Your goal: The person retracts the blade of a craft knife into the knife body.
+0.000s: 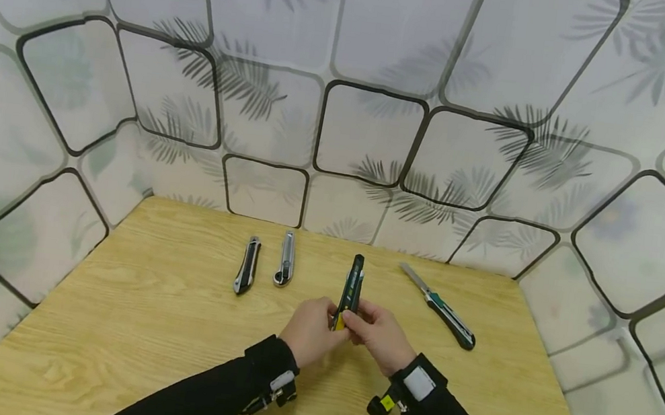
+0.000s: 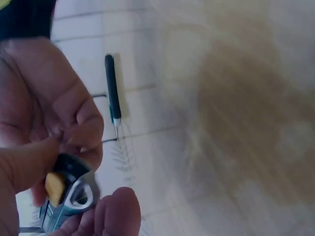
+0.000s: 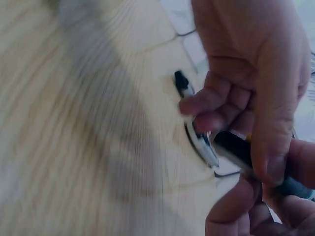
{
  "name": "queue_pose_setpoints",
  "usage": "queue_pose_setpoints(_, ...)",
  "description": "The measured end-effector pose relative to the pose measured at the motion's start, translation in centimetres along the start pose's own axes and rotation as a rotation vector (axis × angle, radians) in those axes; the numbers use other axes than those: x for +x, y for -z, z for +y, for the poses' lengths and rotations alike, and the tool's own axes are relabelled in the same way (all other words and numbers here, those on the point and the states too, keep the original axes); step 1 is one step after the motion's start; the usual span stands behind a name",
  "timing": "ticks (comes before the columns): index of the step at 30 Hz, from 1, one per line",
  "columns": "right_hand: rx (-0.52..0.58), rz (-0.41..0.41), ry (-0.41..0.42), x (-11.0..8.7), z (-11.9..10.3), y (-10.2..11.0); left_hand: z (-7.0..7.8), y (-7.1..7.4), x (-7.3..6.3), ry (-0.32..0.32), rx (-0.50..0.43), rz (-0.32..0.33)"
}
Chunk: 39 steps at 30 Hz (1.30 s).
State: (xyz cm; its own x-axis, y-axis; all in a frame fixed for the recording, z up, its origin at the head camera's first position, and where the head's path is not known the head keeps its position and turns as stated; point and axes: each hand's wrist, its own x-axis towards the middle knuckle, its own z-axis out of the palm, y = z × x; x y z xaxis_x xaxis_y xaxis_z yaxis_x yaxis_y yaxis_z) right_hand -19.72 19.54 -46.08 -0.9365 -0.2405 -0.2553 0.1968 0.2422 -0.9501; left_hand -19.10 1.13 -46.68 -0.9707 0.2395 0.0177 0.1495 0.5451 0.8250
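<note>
Both hands meet at a black utility knife (image 1: 352,284) with yellow near its lower end, held over the middle of the table. My left hand (image 1: 312,330) grips the lower end. My right hand (image 1: 381,336) pinches the same end from the right, thumb across it. In the left wrist view, a silver loop-shaped end (image 2: 81,195) and a yellow part (image 2: 55,189) show between the fingers. A teal part (image 3: 294,189) shows past the right thumb in the right wrist view. Fingers hide much of the knife's lower body.
Left of the hands lie a black-and-silver utility knife (image 1: 247,266) and a silver one (image 1: 286,259). To the right is a black-and-teal knife (image 1: 448,318) with its blade out, pointing to the back. Patterned cloth (image 1: 281,114) walls the wooden table (image 1: 174,326) at the back and sides.
</note>
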Motion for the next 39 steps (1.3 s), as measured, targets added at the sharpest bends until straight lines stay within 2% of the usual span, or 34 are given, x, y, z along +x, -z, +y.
queue_pose_setpoints(2,-0.103,0.028,0.012,0.3,0.2,1.1,-0.3,0.2,1.4,0.032,0.018,0.004)
queue_pose_setpoints(4,-0.282,0.085,0.056,0.5,0.5,3.1,-1.0,0.6,3.2,0.064,0.070,0.026)
queue_pose_setpoints(6,-0.516,0.175,0.095,0.6,0.9,5.6,-1.7,1.2,4.9,0.096,0.148,0.056)
queue_pose_setpoints(8,-0.772,0.286,0.098,0.5,1.4,8.5,-2.2,1.9,6.4,0.113,0.251,0.096)
queue_pose_setpoints(9,-0.888,0.332,0.079,0.4,1.7,9.9,-2.5,2.2,7.0,0.129,0.295,0.107)
queue_pose_setpoints(11,-1.050,0.381,0.008,0.3,2.3,12.4,-2.9,2.7,7.8,0.157,0.370,0.109)
queue_pose_setpoints(13,-1.146,0.382,-0.059,0.2,2.8,14.2,-3.1,3.0,8.2,0.183,0.418,0.100)
queue_pose_setpoints(15,-1.180,0.352,-0.096,0.3,3.3,15.5,-3.3,3.1,8.3,0.199,0.435,0.081)
queue_pose_setpoints(18,-1.175,0.318,-0.091,0.7,3.9,16.4,-3.3,3.1,8.3,0.193,0.453,0.081)
queue_pose_setpoints(22,-1.152,0.314,-0.079,0.9,4.4,16.2,-3.0,2.9,7.7,0.170,0.488,0.107)
queue_pose_setpoints(24,-1.107,0.302,-0.053,0.8,4.6,15.6,-2.8,2.7,7.0,0.127,0.464,0.107)
queue_pose_setpoints(27,-0.929,0.234,-0.012,0.9,4.1,13.2,-2.3,2.3,5.1,0.034,0.295,0.019)
queue_pose_setpoints(29,-0.712,0.171,0.008,1.0,3.0,10.6,-1.7,1.5,3.6,-0.026,0.143,-0.096)
queue_pose_setpoints(31,-0.475,0.116,0.019,0.8,1.6,7.4,-1.0,0.5,2.2,-0.043,-0.009,-0.197)
queue_pose_setpoints(34,-0.217,0.072,0.049,0.4,-0.2,3.0,-0.2,-1.0,0.4,-0.065,-0.174,-0.241)
queue_pose_setpoints(37,-0.152,0.084,0.101,0.2,-1.1,0.8,0.1,-1.2,-0.5,-0.062,-0.320,-0.269)
queue_pose_setpoints(39,-0.125,0.095,0.130,0.2,-1.5,0.6,-0.3,-0.6,-0.8,-0.046,-0.394,-0.322)
